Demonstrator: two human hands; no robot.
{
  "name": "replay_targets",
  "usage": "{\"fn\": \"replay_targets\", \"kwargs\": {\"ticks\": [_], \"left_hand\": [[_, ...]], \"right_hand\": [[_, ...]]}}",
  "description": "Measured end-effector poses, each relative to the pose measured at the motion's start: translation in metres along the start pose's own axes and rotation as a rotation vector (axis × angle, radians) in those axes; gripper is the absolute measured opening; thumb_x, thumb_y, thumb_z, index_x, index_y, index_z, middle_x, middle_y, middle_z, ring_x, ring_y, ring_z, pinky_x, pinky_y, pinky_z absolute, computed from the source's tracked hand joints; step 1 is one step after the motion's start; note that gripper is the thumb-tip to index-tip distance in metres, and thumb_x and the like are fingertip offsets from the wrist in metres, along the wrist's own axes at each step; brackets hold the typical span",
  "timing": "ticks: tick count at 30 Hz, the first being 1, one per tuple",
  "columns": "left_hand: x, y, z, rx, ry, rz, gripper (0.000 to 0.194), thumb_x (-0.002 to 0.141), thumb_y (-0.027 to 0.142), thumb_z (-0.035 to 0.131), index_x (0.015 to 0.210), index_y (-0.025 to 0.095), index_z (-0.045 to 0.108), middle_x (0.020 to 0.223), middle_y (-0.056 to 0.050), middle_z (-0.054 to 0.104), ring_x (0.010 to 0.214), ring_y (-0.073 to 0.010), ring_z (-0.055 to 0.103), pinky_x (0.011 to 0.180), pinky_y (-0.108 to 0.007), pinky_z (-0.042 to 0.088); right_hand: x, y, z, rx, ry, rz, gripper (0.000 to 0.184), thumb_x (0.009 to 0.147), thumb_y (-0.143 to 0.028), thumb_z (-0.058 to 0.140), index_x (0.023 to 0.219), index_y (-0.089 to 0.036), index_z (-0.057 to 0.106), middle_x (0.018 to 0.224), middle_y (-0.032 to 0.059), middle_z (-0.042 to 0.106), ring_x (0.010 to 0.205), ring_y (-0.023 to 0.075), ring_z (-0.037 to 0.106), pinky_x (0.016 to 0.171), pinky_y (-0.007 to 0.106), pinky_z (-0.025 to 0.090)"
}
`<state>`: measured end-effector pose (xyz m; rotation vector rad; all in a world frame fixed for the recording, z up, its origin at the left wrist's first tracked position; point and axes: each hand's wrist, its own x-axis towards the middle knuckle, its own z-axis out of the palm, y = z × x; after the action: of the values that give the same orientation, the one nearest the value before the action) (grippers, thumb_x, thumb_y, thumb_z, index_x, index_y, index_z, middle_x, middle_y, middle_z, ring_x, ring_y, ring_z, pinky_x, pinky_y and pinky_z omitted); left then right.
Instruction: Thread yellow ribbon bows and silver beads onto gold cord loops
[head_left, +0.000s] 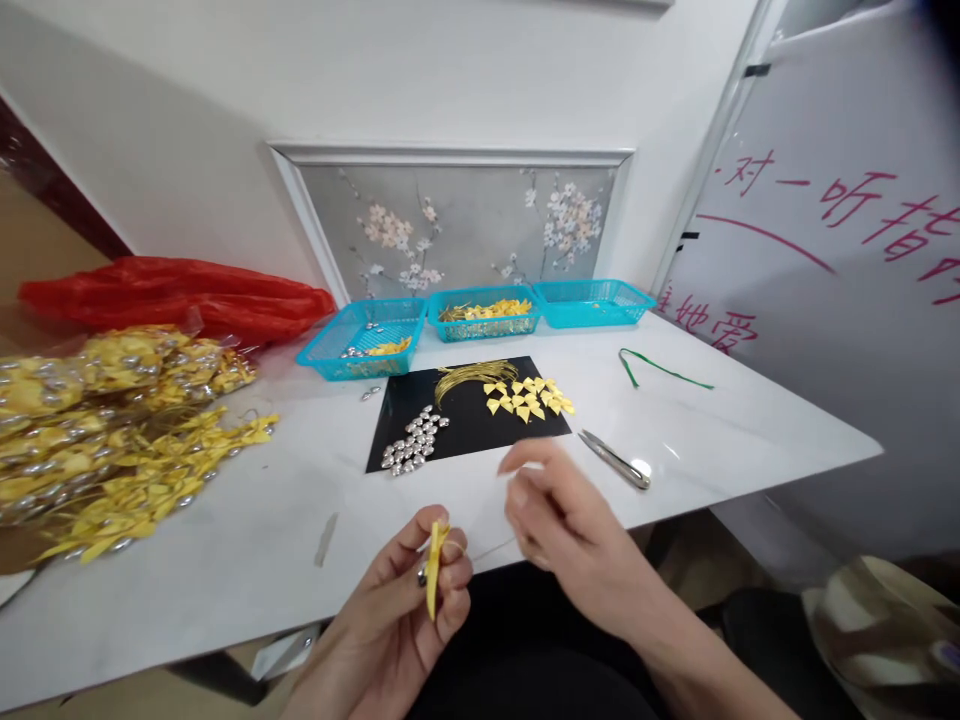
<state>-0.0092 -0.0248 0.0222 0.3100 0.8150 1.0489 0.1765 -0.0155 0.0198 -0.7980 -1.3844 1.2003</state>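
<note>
My left hand (416, 590) pinches a yellow ribbon bow (433, 575) at the table's front edge, with a dark shiny bead at the thumb. To its right, my right hand (559, 520) is closed, its fingertips curled together. A thin pale cord (495, 548) runs from the bow toward that hand, and its far end seems to be between the fingers. Beyond the hands, a black mat (465, 437) carries silver beads (414, 440), a bundle of gold cords (472, 377) and several yellow bows (529, 397).
Small scissors or thread snips (615, 460) lie right of the mat, and a green cord (667, 368) farther back. Blue baskets stand along the wall: left (319, 358), middle (480, 330), right (592, 316). Finished-looking yellow strands (142, 490) and red mesh (172, 300) fill the left.
</note>
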Motion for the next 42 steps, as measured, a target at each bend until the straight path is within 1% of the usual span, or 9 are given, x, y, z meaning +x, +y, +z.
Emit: {"fn": "replay_targets", "kwargs": {"ticks": [3, 7, 9, 13, 18, 23, 29, 35, 42], "left_hand": [[0.002, -0.003, 0.004, -0.133, 0.032, -0.027, 0.038, 0.055, -0.011, 0.085, 0.082, 0.014, 0.076, 0.069, -0.001, 0.066, 0.054, -0.0064, 0.064, 0.051, -0.013, 0.056], [0.001, -0.007, 0.009, -0.142, 0.073, -0.037, 0.033, 0.068, -0.019, 0.063, 0.074, 0.011, 0.073, 0.062, 0.0, 0.064, 0.049, -0.0055, 0.064, 0.047, -0.01, 0.054], [0.001, -0.009, 0.011, -0.098, 0.061, -0.042, 0.032, 0.069, -0.018, 0.065, 0.078, 0.011, 0.075, 0.063, 0.0, 0.065, 0.049, -0.0044, 0.063, 0.048, -0.009, 0.054], [0.001, -0.011, 0.01, 0.062, 0.024, -0.004, 0.028, 0.062, -0.001, 0.086, 0.083, 0.014, 0.078, 0.071, -0.001, 0.071, 0.059, -0.0083, 0.067, 0.058, -0.015, 0.059], [0.004, -0.002, 0.005, 0.471, -0.007, 0.258, 0.021, 0.076, 0.035, 0.083, 0.088, 0.019, 0.078, 0.089, -0.004, 0.075, 0.087, -0.0174, 0.069, 0.083, -0.024, 0.058], [0.019, 0.027, -0.021, 0.789, 0.228, 0.573, 0.034, 0.08, 0.051, 0.074, 0.089, 0.018, 0.076, 0.101, -0.009, 0.075, 0.1, -0.0274, 0.069, 0.09, -0.039, 0.057], [0.046, 0.068, -0.054, 0.835, 0.485, 0.894, 0.034, 0.071, 0.052, 0.074, 0.091, 0.025, 0.07, 0.098, -0.003, 0.069, 0.107, -0.0261, 0.062, 0.096, -0.041, 0.05], [0.055, 0.068, -0.054, 0.946, 0.483, 0.871, 0.03, 0.073, 0.046, 0.07, 0.093, 0.024, 0.071, 0.097, -0.004, 0.071, 0.1, -0.0261, 0.065, 0.09, -0.041, 0.051], [0.061, 0.058, -0.045, 1.035, 0.425, 0.832, 0.03, 0.078, 0.046, 0.066, 0.096, 0.023, 0.07, 0.1, -0.005, 0.071, 0.096, -0.0238, 0.064, 0.088, -0.038, 0.053]], "right_hand": [[0.006, -0.005, 0.006, -0.125, -0.167, -0.008, 0.02, 0.098, -0.022, 0.049, 0.102, -0.02, 0.068, 0.075, -0.0018, 0.055, 0.064, 0.0105, 0.048, 0.059, 0.023, 0.042], [0.012, -0.008, 0.011, -0.226, -0.174, -0.017, 0.016, 0.087, -0.014, 0.062, 0.096, -0.02, 0.074, 0.085, -0.0008, 0.061, 0.065, 0.0093, 0.052, 0.06, 0.022, 0.044], [0.013, -0.006, 0.011, -0.251, -0.146, -0.018, 0.013, 0.085, -0.012, 0.064, 0.089, -0.019, 0.073, 0.082, -0.0015, 0.061, 0.064, 0.0089, 0.052, 0.059, 0.021, 0.043], [0.012, -0.005, 0.009, -0.225, -0.151, 0.003, 0.011, 0.086, -0.01, 0.062, 0.082, -0.018, 0.067, 0.083, -0.0013, 0.062, 0.07, 0.0105, 0.058, 0.063, 0.022, 0.046], [0.014, -0.008, 0.004, -0.461, -0.164, -0.068, 0.014, 0.088, -0.007, 0.059, 0.081, -0.018, 0.062, 0.083, 0.0002, 0.06, 0.072, 0.0125, 0.057, 0.063, 0.023, 0.045], [0.022, -0.002, -0.001, -0.686, -0.185, -0.01, 0.019, 0.086, -0.001, 0.056, 0.077, -0.017, 0.061, 0.081, 0.0017, 0.06, 0.067, 0.0125, 0.054, 0.06, 0.025, 0.039], [0.039, 0.021, -0.006, -0.74, -0.261, 0.073, 0.021, 0.081, 0.0, 0.056, 0.07, -0.017, 0.061, 0.075, 0.0008, 0.062, 0.064, 0.0121, 0.053, 0.06, 0.023, 0.038], [0.055, 0.043, -0.006, -0.827, -0.256, 0.144, 0.021, 0.072, 0.004, 0.055, 0.067, -0.016, 0.063, 0.073, 0.0023, 0.063, 0.065, 0.0146, 0.052, 0.062, 0.026, 0.036], [0.059, 0.044, -0.01, -0.797, -0.232, 0.166, 0.017, 0.081, -0.006, 0.059, 0.074, -0.016, 0.07, 0.078, 0.0052, 0.069, 0.067, 0.0162, 0.058, 0.062, 0.027, 0.04]]}}
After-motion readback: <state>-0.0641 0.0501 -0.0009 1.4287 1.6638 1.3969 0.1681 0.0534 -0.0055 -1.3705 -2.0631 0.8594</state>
